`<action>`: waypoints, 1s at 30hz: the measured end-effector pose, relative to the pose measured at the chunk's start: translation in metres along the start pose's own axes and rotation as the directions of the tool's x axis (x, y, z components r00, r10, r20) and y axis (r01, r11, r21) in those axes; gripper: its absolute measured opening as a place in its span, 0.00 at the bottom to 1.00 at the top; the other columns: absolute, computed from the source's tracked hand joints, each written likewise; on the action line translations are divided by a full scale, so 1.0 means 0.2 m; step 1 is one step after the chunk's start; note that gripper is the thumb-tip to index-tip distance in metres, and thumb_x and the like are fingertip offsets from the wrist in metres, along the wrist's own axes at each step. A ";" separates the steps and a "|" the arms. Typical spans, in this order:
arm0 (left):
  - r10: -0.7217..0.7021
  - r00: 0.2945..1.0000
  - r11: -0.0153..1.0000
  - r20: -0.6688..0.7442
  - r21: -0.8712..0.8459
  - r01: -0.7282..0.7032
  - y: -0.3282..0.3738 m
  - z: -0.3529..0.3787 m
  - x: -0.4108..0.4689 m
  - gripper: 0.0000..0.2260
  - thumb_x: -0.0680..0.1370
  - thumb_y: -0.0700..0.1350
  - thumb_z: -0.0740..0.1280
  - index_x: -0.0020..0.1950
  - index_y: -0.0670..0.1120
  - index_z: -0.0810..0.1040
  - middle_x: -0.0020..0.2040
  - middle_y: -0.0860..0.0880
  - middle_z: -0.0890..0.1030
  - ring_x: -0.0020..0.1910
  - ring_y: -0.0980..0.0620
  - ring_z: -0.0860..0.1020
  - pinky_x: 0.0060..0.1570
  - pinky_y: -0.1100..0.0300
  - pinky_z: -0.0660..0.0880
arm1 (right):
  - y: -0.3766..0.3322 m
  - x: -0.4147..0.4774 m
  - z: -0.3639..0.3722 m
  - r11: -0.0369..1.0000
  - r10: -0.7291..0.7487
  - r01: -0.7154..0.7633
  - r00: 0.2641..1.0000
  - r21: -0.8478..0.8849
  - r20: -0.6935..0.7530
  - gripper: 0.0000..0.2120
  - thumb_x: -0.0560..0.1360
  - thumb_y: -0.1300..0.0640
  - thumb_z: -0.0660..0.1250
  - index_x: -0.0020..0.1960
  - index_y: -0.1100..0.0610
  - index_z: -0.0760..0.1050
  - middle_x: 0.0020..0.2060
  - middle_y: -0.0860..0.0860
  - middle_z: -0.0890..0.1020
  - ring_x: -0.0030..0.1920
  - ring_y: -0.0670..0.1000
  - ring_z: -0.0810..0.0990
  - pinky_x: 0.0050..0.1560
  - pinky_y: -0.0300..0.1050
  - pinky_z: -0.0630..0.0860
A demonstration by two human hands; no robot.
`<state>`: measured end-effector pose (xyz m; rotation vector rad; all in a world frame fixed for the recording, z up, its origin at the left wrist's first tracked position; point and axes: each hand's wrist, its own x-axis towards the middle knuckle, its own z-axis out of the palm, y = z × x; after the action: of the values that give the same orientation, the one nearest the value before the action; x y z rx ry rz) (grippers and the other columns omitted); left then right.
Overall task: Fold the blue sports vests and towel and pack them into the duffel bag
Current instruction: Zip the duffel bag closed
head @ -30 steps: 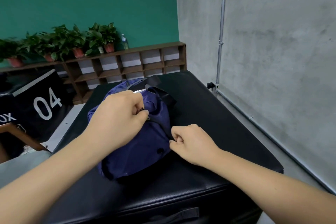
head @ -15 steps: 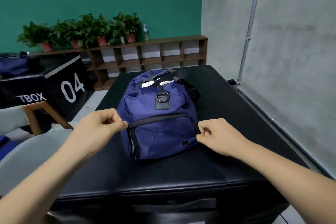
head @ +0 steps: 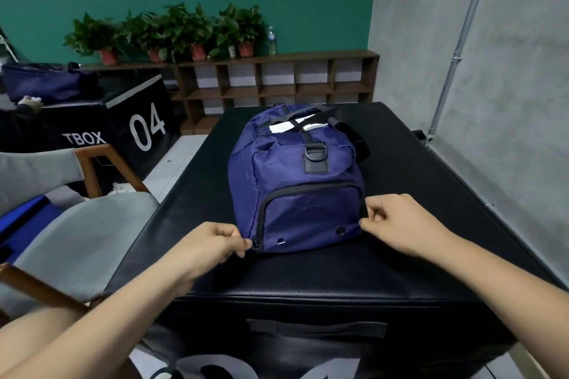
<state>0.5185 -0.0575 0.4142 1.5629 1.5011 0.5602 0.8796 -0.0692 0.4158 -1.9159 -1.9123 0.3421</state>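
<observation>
- The grey chair (head: 77,224) stands just beside the bench (head: 308,280) on the left, apart from the work; nothing on its seat that I can see belongs to the task.
- The left hand (head: 212,248) has its fingers curled, with thumb and forefinger pinching the zip pull (head: 255,244) at the lower left corner of the end pocket; the wrist rides low over the bench and the forearm comes in from the lower left, roughly in line with the zip's run, which suits a straight tug.
- The pull sits at the bottom of its track; the pocket looks zipped shut, though I cannot be sure.
- The bag (head: 295,178) lies lengthwise in the middle of the bench, its end pocket turned toward the person and near the front edge, so both hands reach it without stretching; no vest or towel shows outside it, so I judge them packed already and the closing-up under way; a white patch shows at the top, and I cannot tell what it is.
- The right hand (head: 397,224) is curled too, pinching the fabric at the pocket's lower right corner; most likely it braces the bag so the zip's tug does not drag the bag sideways; its forearm enters from the lower right, wrist about level.
</observation>
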 end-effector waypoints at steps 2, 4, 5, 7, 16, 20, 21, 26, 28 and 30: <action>-0.028 1.000 0.998 0.008 0.048 0.028 -0.04 0.03 0.00 0.13 0.76 0.48 0.76 0.34 0.46 0.81 0.28 0.50 0.72 0.33 0.52 0.68 0.35 0.56 0.62 | 0.00 0.00 0.00 1.000 0.008 -0.008 1.000 -0.006 0.001 0.13 0.73 0.50 0.73 0.34 0.54 0.73 0.29 0.47 0.80 0.33 0.51 0.79 0.39 0.52 0.78; -0.030 0.999 0.992 -0.018 0.123 0.032 -0.06 0.06 0.00 0.13 0.75 0.51 0.77 0.36 0.44 0.83 0.29 0.50 0.73 0.33 0.52 0.69 0.37 0.55 0.63 | -0.01 -0.01 0.00 1.000 0.015 -0.015 1.000 -0.009 0.005 0.13 0.73 0.50 0.72 0.35 0.54 0.73 0.29 0.47 0.80 0.34 0.52 0.79 0.39 0.53 0.78; -0.020 0.999 0.986 -0.031 0.166 0.024 -0.07 0.07 0.00 0.12 0.75 0.52 0.77 0.37 0.45 0.83 0.30 0.49 0.75 0.33 0.53 0.70 0.38 0.55 0.65 | -0.01 -0.01 0.00 1.000 0.017 -0.017 1.000 -0.007 0.007 0.13 0.73 0.50 0.72 0.35 0.54 0.73 0.29 0.48 0.80 0.34 0.52 0.79 0.39 0.53 0.79; 0.009 0.999 0.972 -0.037 0.235 0.000 -0.07 0.08 0.01 0.12 0.74 0.54 0.76 0.37 0.48 0.84 0.33 0.46 0.81 0.33 0.54 0.73 0.39 0.57 0.68 | -0.02 -0.01 0.01 1.000 0.023 -0.023 1.000 -0.001 0.006 0.13 0.73 0.49 0.73 0.35 0.53 0.73 0.29 0.48 0.81 0.34 0.52 0.80 0.40 0.53 0.79; 0.243 0.965 0.942 -0.099 0.260 -0.211 -0.06 -0.04 0.04 0.18 0.69 0.56 0.83 0.47 0.51 0.79 0.42 0.55 0.84 0.36 0.60 0.78 0.42 0.62 0.75 | -0.19 -0.11 -0.13 0.989 -0.136 0.148 0.941 0.014 -0.309 0.18 0.73 0.39 0.74 0.54 0.41 0.68 0.44 0.41 0.77 0.38 0.44 0.78 0.41 0.49 0.76; 0.443 0.873 0.876 -0.205 0.306 -0.373 0.03 -0.04 0.03 0.24 0.66 0.63 0.83 0.51 0.57 0.76 0.47 0.56 0.81 0.39 0.54 0.79 0.41 0.62 0.77 | -0.19 -0.03 -0.11 0.989 -0.139 0.123 0.964 -0.083 -0.225 0.14 0.77 0.36 0.69 0.50 0.43 0.68 0.46 0.42 0.74 0.45 0.48 0.78 0.46 0.51 0.77; 0.483 0.847 0.855 -0.221 0.329 -0.401 0.05 -0.02 0.04 0.24 0.67 0.64 0.83 0.52 0.58 0.75 0.48 0.57 0.81 0.41 0.53 0.79 0.42 0.61 0.77 | -0.18 -0.02 -0.09 0.985 -0.162 0.145 0.964 -0.096 -0.212 0.14 0.78 0.37 0.67 0.49 0.44 0.66 0.45 0.43 0.73 0.44 0.51 0.78 0.46 0.53 0.77; 0.631 0.749 0.730 -0.202 0.484 -0.483 0.12 0.04 0.09 0.18 0.72 0.64 0.77 0.47 0.58 0.70 0.44 0.58 0.77 0.43 0.56 0.77 0.43 0.58 0.76 | -0.16 0.00 -0.04 0.965 -0.260 0.245 0.933 -0.090 -0.249 0.12 0.82 0.45 0.67 0.46 0.46 0.65 0.42 0.47 0.70 0.43 0.55 0.77 0.44 0.59 0.77; 0.667 0.719 0.691 -0.195 0.525 -0.498 0.14 0.05 0.11 0.15 0.75 0.57 0.74 0.43 0.56 0.68 0.40 0.56 0.75 0.40 0.55 0.76 0.41 0.54 0.76 | -0.16 -0.02 -0.04 0.954 -0.299 0.286 0.918 -0.085 -0.263 0.13 0.82 0.47 0.67 0.45 0.46 0.64 0.41 0.46 0.70 0.41 0.53 0.75 0.42 0.59 0.76; 0.669 0.711 0.694 -0.219 0.528 -0.490 0.14 0.04 0.14 0.16 0.75 0.51 0.75 0.41 0.55 0.67 0.37 0.56 0.74 0.38 0.55 0.75 0.39 0.54 0.75 | -0.18 -0.06 -0.04 0.939 -0.344 0.334 0.901 -0.083 -0.264 0.15 0.82 0.48 0.68 0.44 0.45 0.63 0.41 0.45 0.69 0.39 0.52 0.74 0.41 0.58 0.76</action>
<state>0.5454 -0.0301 0.4269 2.4546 1.4457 1.0173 0.8501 -0.0828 0.4376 -1.5138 -2.0188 -0.0624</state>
